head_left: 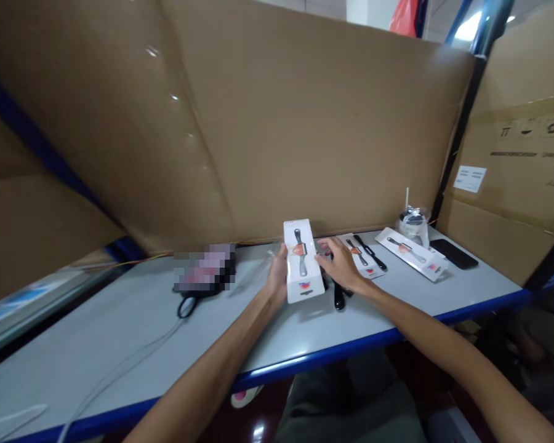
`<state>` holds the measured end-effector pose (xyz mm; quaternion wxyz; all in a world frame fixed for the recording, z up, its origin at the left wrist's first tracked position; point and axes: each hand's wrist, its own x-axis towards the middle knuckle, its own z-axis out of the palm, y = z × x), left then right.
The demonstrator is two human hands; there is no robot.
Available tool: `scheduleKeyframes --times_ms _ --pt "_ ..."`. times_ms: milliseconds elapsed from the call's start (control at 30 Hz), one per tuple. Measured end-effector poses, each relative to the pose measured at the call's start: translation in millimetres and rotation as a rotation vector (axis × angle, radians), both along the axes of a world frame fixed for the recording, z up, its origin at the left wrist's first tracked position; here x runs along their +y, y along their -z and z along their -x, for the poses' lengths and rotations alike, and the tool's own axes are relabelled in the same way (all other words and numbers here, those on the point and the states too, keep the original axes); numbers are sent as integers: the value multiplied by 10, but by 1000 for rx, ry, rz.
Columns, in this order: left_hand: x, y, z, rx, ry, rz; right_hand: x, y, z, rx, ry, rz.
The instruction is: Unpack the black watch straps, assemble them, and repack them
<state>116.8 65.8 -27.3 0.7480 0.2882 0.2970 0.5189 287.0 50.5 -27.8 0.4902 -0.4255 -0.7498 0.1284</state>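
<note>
My left hand [277, 275] grips a white product box [300, 261] by its left side, fingers mostly hidden behind it. The box is tilted up above the table, its front printed with a picture of a dark-handled tool. My right hand [340, 264] is at the box's right edge, thumb against or very close to it and fingers apart. Below that hand lies a black-handled tool [339, 298], partly covered. Just right of it, a similar white package [362, 261] lies flat with a black tool [370, 251] across it.
Another white box [413, 253] lies farther right, beside a black phone [453, 253] and a plastic-wrapped cup with a straw [413, 224]. To the left is a blurred-out device [205, 271] with a cable. Cardboard [305, 123] walls the table's back; a blue edge [323, 357] runs along its front.
</note>
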Motion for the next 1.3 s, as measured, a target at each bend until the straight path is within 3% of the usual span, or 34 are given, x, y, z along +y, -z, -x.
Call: scheduleKeyframes --times_ms 133,400,667,833,1033,1300 --pt "43 13 98 -24 -99 0 -136 -14 -17 -91 -202 -175" --pt "68 29 135 -23 -120 -12 -264 -69 -13 -305 -265 -348" --pt "30 -9 120 -32 -124 -27 -232 -20 2 -405 -227 -382" --pt "28 -14 132 -20 -96 -29 -232 -11 28 -473 -275 -423" --pt "53 -43 170 -61 -160 15 -215 -37 1 -536 -233 -442" --pt "33 -91 175 -88 -154 -1 -245 -50 35 -344 -250 -333"
